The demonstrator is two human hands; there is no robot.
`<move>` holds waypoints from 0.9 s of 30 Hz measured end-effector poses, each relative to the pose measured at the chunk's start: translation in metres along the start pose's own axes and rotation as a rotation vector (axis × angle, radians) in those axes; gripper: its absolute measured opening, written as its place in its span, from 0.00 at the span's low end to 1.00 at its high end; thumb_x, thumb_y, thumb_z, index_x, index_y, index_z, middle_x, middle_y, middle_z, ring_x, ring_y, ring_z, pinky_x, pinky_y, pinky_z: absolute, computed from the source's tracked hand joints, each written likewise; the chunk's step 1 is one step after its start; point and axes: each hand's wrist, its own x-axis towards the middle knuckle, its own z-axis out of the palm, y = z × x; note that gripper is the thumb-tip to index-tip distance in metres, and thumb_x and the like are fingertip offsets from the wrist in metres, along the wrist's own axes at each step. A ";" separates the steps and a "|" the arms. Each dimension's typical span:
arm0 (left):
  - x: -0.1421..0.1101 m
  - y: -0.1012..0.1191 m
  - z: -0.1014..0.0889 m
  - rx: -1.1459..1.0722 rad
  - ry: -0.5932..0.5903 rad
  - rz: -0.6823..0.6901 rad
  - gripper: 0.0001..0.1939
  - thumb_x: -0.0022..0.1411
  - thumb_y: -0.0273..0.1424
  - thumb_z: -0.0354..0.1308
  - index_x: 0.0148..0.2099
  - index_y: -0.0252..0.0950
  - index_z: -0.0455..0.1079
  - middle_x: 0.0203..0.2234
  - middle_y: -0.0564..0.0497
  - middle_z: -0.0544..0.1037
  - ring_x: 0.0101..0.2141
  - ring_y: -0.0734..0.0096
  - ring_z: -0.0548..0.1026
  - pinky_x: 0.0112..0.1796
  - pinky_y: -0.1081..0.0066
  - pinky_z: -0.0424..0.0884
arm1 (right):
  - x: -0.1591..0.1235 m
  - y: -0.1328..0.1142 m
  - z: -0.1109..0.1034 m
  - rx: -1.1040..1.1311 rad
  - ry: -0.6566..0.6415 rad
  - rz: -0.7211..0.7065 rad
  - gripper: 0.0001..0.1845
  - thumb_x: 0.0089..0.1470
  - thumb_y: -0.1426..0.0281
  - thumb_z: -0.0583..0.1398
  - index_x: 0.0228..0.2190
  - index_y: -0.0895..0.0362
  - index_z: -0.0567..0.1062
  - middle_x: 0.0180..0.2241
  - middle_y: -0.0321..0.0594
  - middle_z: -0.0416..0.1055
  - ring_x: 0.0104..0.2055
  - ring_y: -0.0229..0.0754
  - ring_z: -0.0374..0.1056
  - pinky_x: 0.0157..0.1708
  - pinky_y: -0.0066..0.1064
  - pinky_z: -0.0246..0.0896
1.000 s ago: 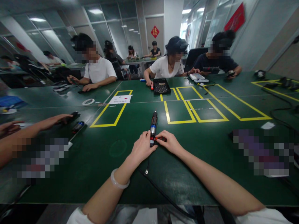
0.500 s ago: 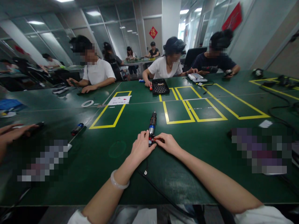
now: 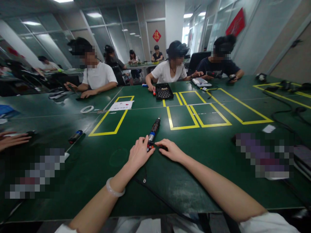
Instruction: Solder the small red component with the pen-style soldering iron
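Note:
A slim electric screwdriver, black and silver with a blue band and a thin metal tip, lies on the green table in front of me. Its tip points away and slightly right. My left hand grips the near end, where some red parts show between thumb and fingers. Just right of that end is my right hand, fingers bent and apart, with nothing visible in them. A thin dark cord with a small metal ring hangs below my left hand.
A similar blue-banded tool lies to the left, near a co-worker's hand. Yellow tape frames, a paper sheet and a white ring are further off. Across the table, a person reaches to a black tray. Cables run along the right.
My right hand has come away from the screwdriver's near end, leaving a small gap. The screwdriver has swung so its tip leans more to the right. My left hand keeps its grip.

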 end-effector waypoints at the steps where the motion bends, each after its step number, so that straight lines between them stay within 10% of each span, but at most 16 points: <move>1: -0.002 -0.007 0.000 0.006 -0.001 0.002 0.33 0.62 0.48 0.47 0.64 0.38 0.51 0.50 0.42 0.65 0.47 0.59 0.68 0.38 0.67 0.68 | 0.000 -0.001 -0.001 0.003 -0.002 0.007 0.18 0.54 0.78 0.59 0.47 0.57 0.73 0.40 0.43 0.72 0.43 0.43 0.66 0.45 0.35 0.62; 19: -0.064 -0.223 -0.009 0.135 -0.086 -0.307 0.38 0.59 0.52 0.43 0.62 0.30 0.56 0.53 0.35 0.65 0.50 0.43 0.66 0.46 0.52 0.66 | 0.000 0.001 0.000 -0.055 -0.026 0.021 0.08 0.55 0.76 0.59 0.38 0.56 0.76 0.37 0.40 0.73 0.41 0.41 0.66 0.43 0.33 0.60; 27: -0.076 -0.211 -0.024 0.250 0.034 -0.261 0.33 0.60 0.50 0.44 0.58 0.31 0.60 0.53 0.35 0.65 0.48 0.45 0.69 0.43 0.55 0.68 | 0.001 -0.001 -0.001 -0.052 -0.030 0.028 0.07 0.56 0.75 0.59 0.38 0.56 0.76 0.37 0.40 0.73 0.41 0.41 0.65 0.43 0.33 0.60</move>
